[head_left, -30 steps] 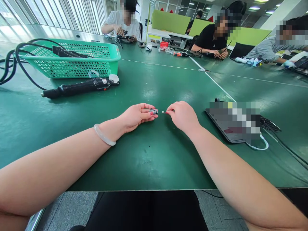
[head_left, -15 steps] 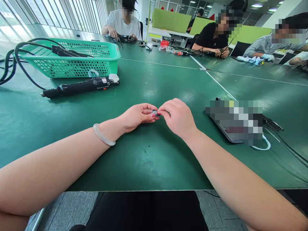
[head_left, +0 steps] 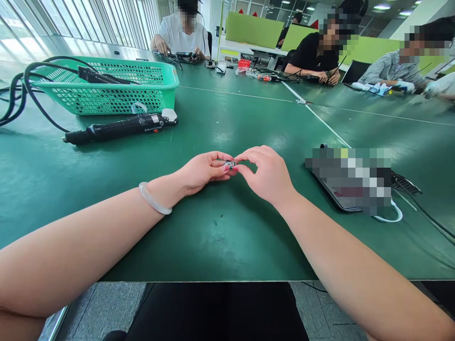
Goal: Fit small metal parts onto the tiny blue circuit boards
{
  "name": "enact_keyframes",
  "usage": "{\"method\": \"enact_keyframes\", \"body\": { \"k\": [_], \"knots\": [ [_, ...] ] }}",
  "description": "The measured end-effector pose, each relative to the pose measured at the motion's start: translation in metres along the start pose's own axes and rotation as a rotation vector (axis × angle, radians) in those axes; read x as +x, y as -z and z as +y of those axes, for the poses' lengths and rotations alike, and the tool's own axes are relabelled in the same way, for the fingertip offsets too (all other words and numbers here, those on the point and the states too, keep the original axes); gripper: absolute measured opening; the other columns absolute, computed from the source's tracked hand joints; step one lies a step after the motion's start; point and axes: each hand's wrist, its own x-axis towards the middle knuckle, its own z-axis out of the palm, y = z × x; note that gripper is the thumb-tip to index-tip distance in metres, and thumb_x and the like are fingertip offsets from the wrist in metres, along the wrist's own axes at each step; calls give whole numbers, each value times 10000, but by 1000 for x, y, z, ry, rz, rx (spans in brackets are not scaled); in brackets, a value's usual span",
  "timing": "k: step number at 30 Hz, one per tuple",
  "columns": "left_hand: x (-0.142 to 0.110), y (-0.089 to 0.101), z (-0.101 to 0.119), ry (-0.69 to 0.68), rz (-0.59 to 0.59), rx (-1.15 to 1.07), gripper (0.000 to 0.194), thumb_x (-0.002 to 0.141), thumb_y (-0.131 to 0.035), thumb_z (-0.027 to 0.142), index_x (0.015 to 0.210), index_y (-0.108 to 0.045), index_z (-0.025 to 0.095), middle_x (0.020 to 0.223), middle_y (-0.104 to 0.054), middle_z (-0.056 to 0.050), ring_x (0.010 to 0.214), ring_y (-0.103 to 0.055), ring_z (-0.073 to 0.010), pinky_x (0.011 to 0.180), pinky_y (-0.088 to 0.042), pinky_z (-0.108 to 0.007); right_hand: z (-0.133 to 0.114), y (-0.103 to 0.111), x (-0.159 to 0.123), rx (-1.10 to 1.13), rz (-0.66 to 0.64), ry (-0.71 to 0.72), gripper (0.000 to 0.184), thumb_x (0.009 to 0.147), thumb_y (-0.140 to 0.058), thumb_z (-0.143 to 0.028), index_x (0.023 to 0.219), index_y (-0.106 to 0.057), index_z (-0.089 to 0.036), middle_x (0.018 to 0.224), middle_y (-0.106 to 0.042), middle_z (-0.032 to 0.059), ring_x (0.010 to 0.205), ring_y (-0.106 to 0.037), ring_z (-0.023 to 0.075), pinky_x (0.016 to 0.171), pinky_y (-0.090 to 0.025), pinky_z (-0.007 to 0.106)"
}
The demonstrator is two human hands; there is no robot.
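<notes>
Between my two hands, a little above the green table point(head_left: 227, 237), is a small dark part with silvery and whitish spots point(head_left: 230, 164); it is too small to name exactly. My left hand point(head_left: 204, 171), with a pale bangle at the wrist, pinches it between thumb and fingers from the left. From the right, the thumb and forefinger of my right hand point(head_left: 268, 171) close around its right edge, with a gap behind their tips. The fingers hide part of it.
To the left, a black electric screwdriver point(head_left: 121, 128) lies before a green basket point(head_left: 117, 97) with black cables. A dark flat device point(head_left: 330, 189), partly blurred, lies at the right with cables. Several people sit working across the table, one in a white shirt point(head_left: 183, 35).
My right thumb and forefinger have parted slightly at the small part, showing more of it. My left hand keeps its hold, and the view has shifted a little.
</notes>
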Motion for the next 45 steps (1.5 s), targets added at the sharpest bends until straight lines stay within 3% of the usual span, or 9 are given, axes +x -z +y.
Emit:
{"method": "enact_keyframes", "body": {
  "k": [10, 16, 21, 24, 28, 36, 38, 40, 45],
  "knots": [
    [-1, -3, 3, 13, 44, -27, 398, 821, -583, 48, 1207, -521, 120, 819, -715, -47, 801, -662, -108, 930, -487, -336, 2, -9, 1, 45, -56, -89, 114, 808, -630, -260, 880, -705, -214, 951, -682, 42, 872, -581, 198, 753, -468, 353],
    [-2, -2, 5, 51, 79, -24, 605, 731, -632, -39, 1304, -469, 67, 940, -724, -110, 853, -672, -140, 974, -460, -351, 8, -19, 2, 86, -71, -180, 99, 774, -650, -240, 859, -690, -209, 946, -656, 40, 828, -579, 185, 717, -469, 338],
    [-2, -3, 5, 68, 91, -15, 636, 716, -621, -63, 1319, -462, 61, 999, -717, -127, 883, -670, -144, 972, -457, -343, 11, -24, 3, 116, -79, -219, 91, 762, -667, -233, 850, -684, -216, 947, -644, 36, 824, -581, 181, 718, -471, 336],
    [-1, -3, 5, 73, 114, -30, 550, 724, -616, -49, 1255, -526, 62, 992, -713, -116, 870, -663, -134, 978, -454, -336, 9, -25, 3, 144, -64, -224, 77, 759, -681, -242, 830, -678, -212, 933, -639, 32, 835, -581, 178, 733, -474, 333],
    [0, -3, 3, 39, 100, -52, 241, 817, -590, 90, 1045, -666, 68, 1045, -690, -125, 880, -646, -129, 957, -473, -316, 0, -29, 4, 183, -33, -207, 65, 746, -702, -250, 784, -668, -210, 930, -634, 27, 850, -579, 175, 750, -476, 331],
    [-3, 4, 0, 50, 114, -21, 187, 811, -568, 85, 918, -721, 92, 1000, -708, -119, 893, -651, -135, 911, -502, -276, -11, -36, 3, 214, 25, -124, 76, 767, -690, -270, 751, -650, -208, 909, -622, 28, 861, -568, 168, 764, -471, 325],
    [-9, 12, 12, 92, 135, 89, 173, 786, -585, 82, 895, -718, 91, 968, -719, -117, 870, -668, -142, 912, -504, -281, -9, -33, 2, 243, 43, -80, 60, 776, -687, -263, 776, -654, -213, 918, -629, 26, 886, -570, 167, 799, -466, 327],
    [-18, 25, 30, 121, 188, 340, 211, 778, -594, 112, 955, -708, 113, 971, -728, -106, 865, -686, -164, 900, -507, -298, -6, -29, 1, 268, 52, -86, 65, 782, -685, -276, 794, -658, -218, 928, -633, 26, 873, -570, 166, 784, -465, 326],
    [-44, 73, 71, 238, 487, 1450, 343, 830, -515, 211, 1124, -672, 131, 967, -736, -95, 848, -679, -238, 795, -482, -331, 6, -24, 2, 326, 43, -241, 95, 780, -681, -317, 793, -666, -224, 947, -635, 26, 741, -531, 142, 653, -443, 304]
  ]
}}
